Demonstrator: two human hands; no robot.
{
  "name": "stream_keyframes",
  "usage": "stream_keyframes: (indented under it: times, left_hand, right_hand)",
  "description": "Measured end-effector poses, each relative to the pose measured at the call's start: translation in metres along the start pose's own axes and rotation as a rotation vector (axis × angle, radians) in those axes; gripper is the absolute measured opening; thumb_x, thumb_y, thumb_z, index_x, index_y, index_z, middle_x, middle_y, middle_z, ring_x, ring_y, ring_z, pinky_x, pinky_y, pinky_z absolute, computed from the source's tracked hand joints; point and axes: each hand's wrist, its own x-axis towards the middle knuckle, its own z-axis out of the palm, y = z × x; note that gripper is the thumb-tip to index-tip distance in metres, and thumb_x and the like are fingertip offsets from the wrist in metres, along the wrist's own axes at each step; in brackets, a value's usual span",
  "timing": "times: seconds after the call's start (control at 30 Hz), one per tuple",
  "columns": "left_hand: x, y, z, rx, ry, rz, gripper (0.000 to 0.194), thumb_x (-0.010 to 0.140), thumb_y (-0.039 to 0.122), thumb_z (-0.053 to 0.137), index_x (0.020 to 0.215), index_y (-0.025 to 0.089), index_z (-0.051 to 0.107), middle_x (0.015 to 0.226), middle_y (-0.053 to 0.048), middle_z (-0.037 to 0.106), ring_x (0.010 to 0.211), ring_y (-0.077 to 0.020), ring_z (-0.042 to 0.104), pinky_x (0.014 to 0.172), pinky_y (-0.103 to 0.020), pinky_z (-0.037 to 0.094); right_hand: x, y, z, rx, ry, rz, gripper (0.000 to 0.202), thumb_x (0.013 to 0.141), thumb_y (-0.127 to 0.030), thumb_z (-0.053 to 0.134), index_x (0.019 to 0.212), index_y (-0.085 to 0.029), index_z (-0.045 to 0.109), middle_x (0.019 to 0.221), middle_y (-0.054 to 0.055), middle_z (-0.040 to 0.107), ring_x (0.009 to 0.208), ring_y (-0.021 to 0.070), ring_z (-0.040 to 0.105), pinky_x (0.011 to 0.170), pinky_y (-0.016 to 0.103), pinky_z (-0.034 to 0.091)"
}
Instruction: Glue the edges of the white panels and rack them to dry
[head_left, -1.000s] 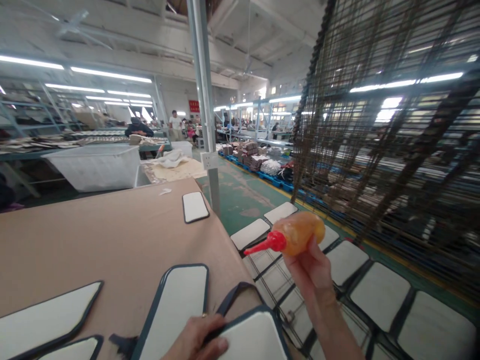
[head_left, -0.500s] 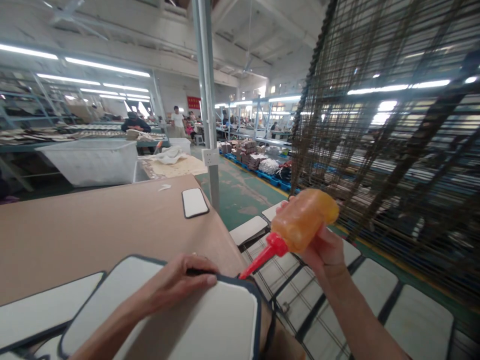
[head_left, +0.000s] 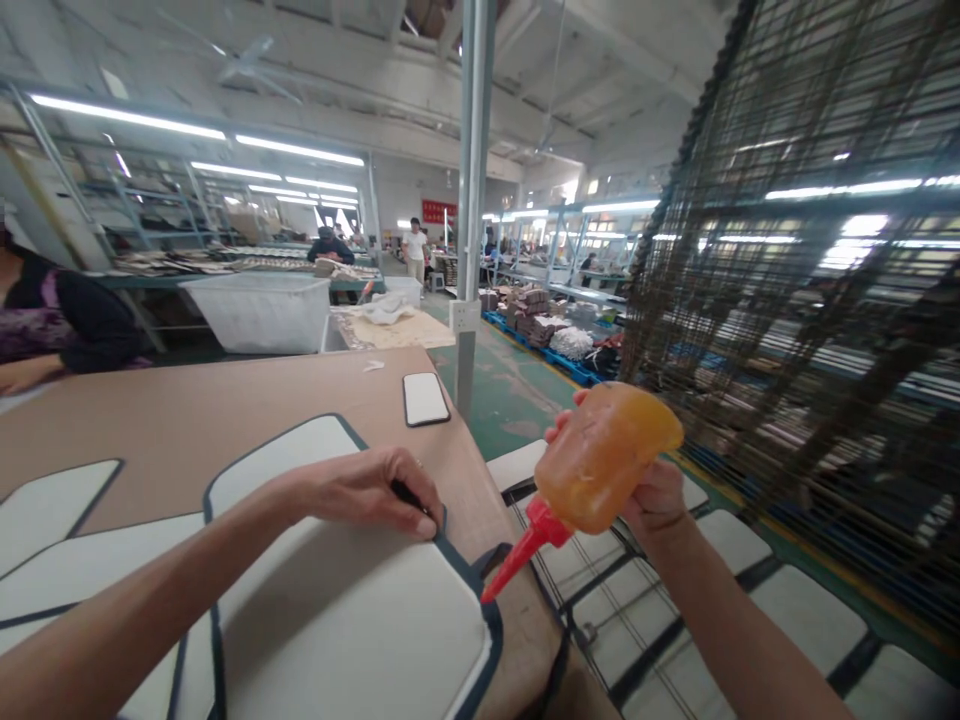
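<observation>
My right hand (head_left: 656, 495) is wrapped round an amber squeeze bottle (head_left: 600, 455), tilted nozzle down. Its red nozzle (head_left: 517, 560) meets the dark edge near the right corner of a white panel (head_left: 360, 620). My left hand (head_left: 382, 490) pinches the far edge of this panel, thumb on top. A dark strip (head_left: 491, 558) sticks up beside the nozzle tip. Other dark-edged white panels (head_left: 60, 500) lie to the left on the brown table (head_left: 225, 400).
A small white panel (head_left: 425, 398) lies near the table's far right corner. Wire racks holding white panels (head_left: 810, 600) stand at the right, below an upright wire mesh (head_left: 810, 250). A person (head_left: 67, 310) is at the table's left; a post (head_left: 466, 370) stands beyond.
The nozzle has moved along the panel's edge towards me, to the corner. The view has turned left, bringing a person in at the left. Both hands keep their hold.
</observation>
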Motion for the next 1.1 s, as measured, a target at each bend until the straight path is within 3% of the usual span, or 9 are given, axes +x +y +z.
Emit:
stream_keyframes:
  times: [0.2, 0.43, 0.87, 1.1]
  left_hand:
    - [-0.007, 0.005, 0.004, -0.028, 0.015, -0.005, 0.024, 0.077, 0.029, 0.060, 0.081, 0.008, 0.072, 0.064, -0.001, 0.058, 0.062, -0.0102, 0.045, 0.059, -0.018, 0.037]
    - [-0.019, -0.001, 0.003, -0.012, 0.077, -0.019, 0.026, 0.076, 0.033, 0.061, 0.081, 0.010, 0.072, 0.063, -0.001, 0.058, 0.063, -0.0108, 0.045, 0.058, -0.018, 0.035]
    - [-0.031, -0.005, 0.004, 0.009, 0.134, -0.026, 0.029, 0.077, 0.036, 0.058, 0.080, 0.009, 0.070, 0.063, -0.001, 0.054, 0.063, -0.0106, 0.043, 0.058, -0.019, 0.033]
    - [-0.038, -0.016, 0.003, 0.058, 0.253, -0.069, 0.038, 0.078, 0.042, 0.055, 0.082, 0.008, 0.069, 0.065, -0.002, 0.055, 0.064, -0.0114, 0.044, 0.057, -0.019, 0.034]
  right_hand:
    - [0.004, 0.004, 0.006, 0.020, -0.060, 0.014, 0.054, 0.049, -0.033, 0.078, 0.100, -0.026, 0.063, 0.091, 0.003, 0.070, 0.084, 0.0267, 0.066, 0.075, 0.042, 0.053]
    - [0.001, 0.005, 0.007, 0.032, -0.082, 0.010, 0.059, 0.046, -0.033, 0.080, 0.103, -0.026, 0.062, 0.094, 0.001, 0.069, 0.085, 0.0239, 0.065, 0.076, 0.038, 0.054]
    - [-0.003, 0.005, 0.009, -0.007, -0.015, -0.037, 0.063, 0.044, -0.036, 0.081, 0.104, -0.030, 0.061, 0.096, 0.000, 0.068, 0.088, 0.0247, 0.063, 0.078, 0.039, 0.053]
    - [-0.013, 0.010, 0.008, -0.044, 0.034, -0.102, 0.061, 0.049, -0.035, 0.079, 0.107, -0.033, 0.058, 0.101, 0.003, 0.066, 0.094, 0.0288, 0.061, 0.082, 0.046, 0.050]
